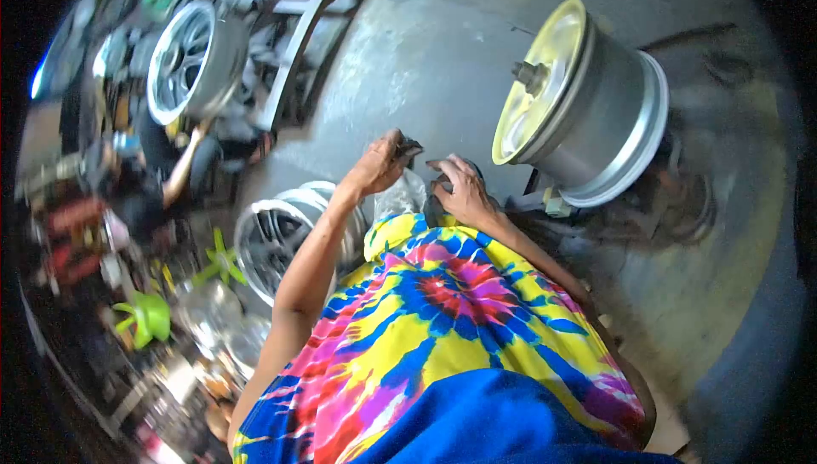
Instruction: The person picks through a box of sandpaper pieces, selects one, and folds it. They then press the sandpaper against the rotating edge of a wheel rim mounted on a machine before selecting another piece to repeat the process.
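Note:
My left hand (379,164) is closed, its fingers pinched around a small dark object (410,149) whose kind I cannot make out. Just to its right is my right hand (462,190), with thumb and fingers apart and bent, and nothing plainly held in it. Between and below the two hands, a crumpled see-through plastic bag (400,195) shows in front of my tie-dye shirt (451,294). The wheel rim with a yellowish face (583,98) is mounted on a threaded shaft to the right of my right hand.
Silver multi-spoke rims (274,238) stand beside my left forearm. At the upper left, another person (174,174) sits near a large silver rim (183,62). A metal frame (308,34) leans behind. Bright green parts (145,319) and blurred clutter lie at the left.

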Action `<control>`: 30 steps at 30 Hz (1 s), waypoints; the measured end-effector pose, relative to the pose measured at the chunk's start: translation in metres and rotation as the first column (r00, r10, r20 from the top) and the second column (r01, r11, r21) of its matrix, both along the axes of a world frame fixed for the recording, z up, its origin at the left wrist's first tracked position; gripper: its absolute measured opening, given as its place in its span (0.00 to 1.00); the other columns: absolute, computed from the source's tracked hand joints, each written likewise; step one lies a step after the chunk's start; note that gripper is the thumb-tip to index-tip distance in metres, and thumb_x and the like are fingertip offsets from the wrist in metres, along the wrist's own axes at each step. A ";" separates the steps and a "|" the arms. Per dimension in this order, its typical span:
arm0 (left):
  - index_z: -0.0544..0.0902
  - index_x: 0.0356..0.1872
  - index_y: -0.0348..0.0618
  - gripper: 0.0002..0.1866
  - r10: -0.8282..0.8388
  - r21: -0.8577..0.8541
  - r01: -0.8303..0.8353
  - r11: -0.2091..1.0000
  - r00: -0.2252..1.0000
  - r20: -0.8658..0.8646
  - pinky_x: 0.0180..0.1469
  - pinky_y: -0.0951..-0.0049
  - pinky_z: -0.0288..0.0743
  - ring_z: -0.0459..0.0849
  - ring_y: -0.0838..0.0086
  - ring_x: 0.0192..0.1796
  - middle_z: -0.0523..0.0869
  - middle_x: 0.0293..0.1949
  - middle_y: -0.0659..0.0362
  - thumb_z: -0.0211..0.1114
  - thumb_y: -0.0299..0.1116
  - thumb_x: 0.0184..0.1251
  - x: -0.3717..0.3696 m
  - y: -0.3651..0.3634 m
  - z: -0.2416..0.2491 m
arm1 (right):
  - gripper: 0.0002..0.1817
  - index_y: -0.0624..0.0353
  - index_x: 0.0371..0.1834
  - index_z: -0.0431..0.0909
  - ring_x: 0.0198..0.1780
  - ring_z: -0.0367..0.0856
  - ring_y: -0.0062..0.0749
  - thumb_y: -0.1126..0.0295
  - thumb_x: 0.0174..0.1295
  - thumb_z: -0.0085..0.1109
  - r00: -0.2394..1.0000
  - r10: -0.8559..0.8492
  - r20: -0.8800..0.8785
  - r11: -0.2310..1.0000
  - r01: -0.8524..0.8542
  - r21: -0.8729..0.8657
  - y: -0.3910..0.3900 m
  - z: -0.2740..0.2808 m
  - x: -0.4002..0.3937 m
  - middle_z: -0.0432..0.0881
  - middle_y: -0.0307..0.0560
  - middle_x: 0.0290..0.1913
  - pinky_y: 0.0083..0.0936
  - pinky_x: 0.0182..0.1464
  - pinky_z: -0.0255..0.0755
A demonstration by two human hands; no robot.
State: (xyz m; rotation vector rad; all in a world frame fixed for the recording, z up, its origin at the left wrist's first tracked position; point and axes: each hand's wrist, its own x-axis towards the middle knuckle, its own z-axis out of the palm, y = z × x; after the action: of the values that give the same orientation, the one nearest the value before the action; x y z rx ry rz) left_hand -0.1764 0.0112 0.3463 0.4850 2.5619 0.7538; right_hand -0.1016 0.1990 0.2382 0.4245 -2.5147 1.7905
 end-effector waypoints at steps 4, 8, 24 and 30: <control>0.72 0.39 0.34 0.12 -0.306 -0.106 0.307 0.946 0.952 0.029 0.42 0.51 0.72 0.80 0.41 0.42 0.80 0.34 0.40 0.63 0.33 0.66 -0.034 0.055 0.008 | 0.26 0.58 0.62 0.72 0.53 0.80 0.49 0.73 0.59 0.65 0.942 -0.302 0.144 0.951 0.308 -0.022 0.045 0.079 0.003 0.75 0.54 0.51 0.39 0.52 0.75; 0.74 0.40 0.31 0.11 -0.543 -0.081 0.546 0.834 0.838 0.055 0.43 0.50 0.74 0.81 0.40 0.45 0.81 0.37 0.38 0.62 0.29 0.64 -0.024 0.096 0.019 | 0.22 0.61 0.58 0.74 0.51 0.79 0.57 0.74 0.58 0.63 0.906 -0.420 -0.051 0.904 0.423 0.067 0.061 0.086 0.026 0.79 0.59 0.48 0.42 0.54 0.74; 0.84 0.45 0.39 0.19 -0.622 0.196 0.741 0.643 0.654 -0.430 0.63 0.65 0.70 0.84 0.64 0.52 0.87 0.49 0.54 0.50 0.43 0.76 -0.126 0.222 0.288 | 0.13 0.59 0.46 0.75 0.39 0.78 0.56 0.69 0.60 0.63 0.775 -0.616 0.138 0.787 0.602 0.136 0.066 0.089 0.086 0.77 0.56 0.37 0.46 0.41 0.72; 0.84 0.45 0.39 0.18 -0.433 -0.100 0.586 0.804 0.460 -0.775 0.63 0.65 0.70 0.84 0.65 0.52 0.87 0.49 0.54 0.51 0.42 0.76 -0.182 0.235 0.342 | 0.20 0.55 0.56 0.70 0.49 0.76 0.61 0.67 0.63 0.62 0.736 -0.638 0.225 0.768 0.630 0.115 0.056 0.070 0.103 0.76 0.60 0.48 0.48 0.48 0.72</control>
State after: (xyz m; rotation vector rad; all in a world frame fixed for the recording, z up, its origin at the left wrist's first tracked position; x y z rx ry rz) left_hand -0.3582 0.2463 0.6879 1.9412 2.7653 0.6131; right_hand 0.0015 0.2554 0.3077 -0.6495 -2.3857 1.5806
